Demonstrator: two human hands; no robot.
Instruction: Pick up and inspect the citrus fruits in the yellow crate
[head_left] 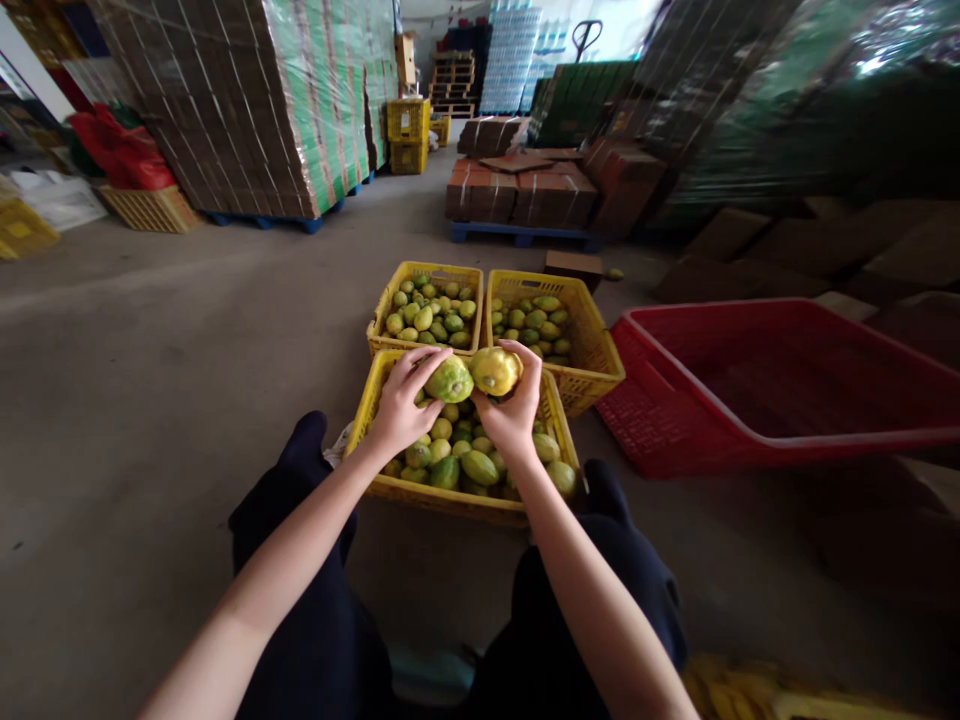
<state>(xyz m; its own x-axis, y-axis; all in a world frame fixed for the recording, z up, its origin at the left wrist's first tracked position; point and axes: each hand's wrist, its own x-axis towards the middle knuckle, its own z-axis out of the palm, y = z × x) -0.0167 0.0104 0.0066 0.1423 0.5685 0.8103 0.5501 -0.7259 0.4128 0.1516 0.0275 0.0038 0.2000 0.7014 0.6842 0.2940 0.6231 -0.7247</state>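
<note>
My left hand (409,398) curls around a green-yellow fruit (451,380), its knobbly stem end facing me. In my right hand (517,398) is a yellower fruit (495,371) with a ridged end. The two fruits are held side by side, almost touching, above a yellow plastic crate (457,505) between my knees. Many oval green and yellow fruits (478,467), papaya-like in look, lie in that crate. Behind my hands stand two more yellow crates, a left one (373,335) and a right one (596,350), both with similar fruit inside.
A large red plastic crate (637,420) stands to the right. Strapped flat cardboard (551,195) lies on a blue pallet (517,235) beyond the crates, near a small brown box (574,265). Tall wrapped stacks (217,110) rise at left and right. Yellow crates (409,120) stand farther back.
</note>
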